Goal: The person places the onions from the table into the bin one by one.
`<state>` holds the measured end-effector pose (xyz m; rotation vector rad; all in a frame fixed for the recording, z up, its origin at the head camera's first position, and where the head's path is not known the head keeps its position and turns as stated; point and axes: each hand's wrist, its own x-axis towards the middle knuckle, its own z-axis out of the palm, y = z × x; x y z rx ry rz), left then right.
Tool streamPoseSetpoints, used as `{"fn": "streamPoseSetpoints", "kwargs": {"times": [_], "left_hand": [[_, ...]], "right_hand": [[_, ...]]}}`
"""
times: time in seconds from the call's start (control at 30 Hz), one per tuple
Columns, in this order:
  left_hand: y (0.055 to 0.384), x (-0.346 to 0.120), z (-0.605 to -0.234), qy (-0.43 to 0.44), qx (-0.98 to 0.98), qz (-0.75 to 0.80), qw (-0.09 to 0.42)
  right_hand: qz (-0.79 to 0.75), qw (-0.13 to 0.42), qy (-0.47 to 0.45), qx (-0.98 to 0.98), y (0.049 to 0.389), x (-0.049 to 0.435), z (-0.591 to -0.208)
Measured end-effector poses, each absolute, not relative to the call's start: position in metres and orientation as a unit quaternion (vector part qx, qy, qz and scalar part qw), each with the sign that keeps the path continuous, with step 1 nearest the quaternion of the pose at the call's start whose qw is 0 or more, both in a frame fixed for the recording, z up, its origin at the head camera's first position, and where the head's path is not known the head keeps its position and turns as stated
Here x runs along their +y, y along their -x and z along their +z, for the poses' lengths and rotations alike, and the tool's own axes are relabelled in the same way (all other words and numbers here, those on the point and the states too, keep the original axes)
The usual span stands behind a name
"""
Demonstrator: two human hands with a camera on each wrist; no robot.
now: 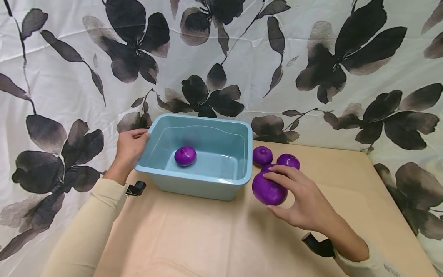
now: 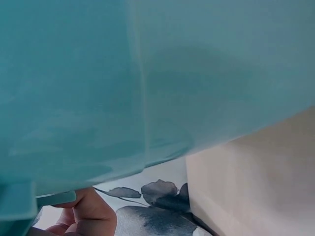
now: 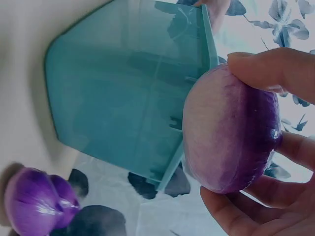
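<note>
The right hand [image 1: 304,198] is pinching a glossy, round purple onion [image 1: 269,191] between thumb and fingertips, probably for secure support; just beyond, matching onions [image 1: 288,160] are resting. The left hand [image 1: 129,149] is gripping a light-blue rectangular plastic tub [image 1: 194,176], seemingly steadying it.

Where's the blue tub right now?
In the head view, the tub is left of centre, between the left hand and the onion in the right hand.

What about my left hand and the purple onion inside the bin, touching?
Apart. The head view shows the left hand at the bin's rim, a clear gap between it and the purple onion.
</note>
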<state>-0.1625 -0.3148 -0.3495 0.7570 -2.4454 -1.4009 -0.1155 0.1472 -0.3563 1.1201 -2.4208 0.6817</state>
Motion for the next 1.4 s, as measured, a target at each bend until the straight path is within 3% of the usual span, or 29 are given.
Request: {"fn": "streamPoseSetpoints", "kwargs": {"times": [0.73,1.4], "left_hand": [[0.163,-0.321,-0.35,-0.271,-0.829,-0.474,0.122],[0.167,-0.31,-0.351,-0.265,-0.825,-0.484,0.127]], "right_hand": [[0.238,0.221,-0.503,-0.801,0.156,0.107,-0.323],[0.186,0.158,-0.583,-0.775,0.203,0.053,-0.296]]}}
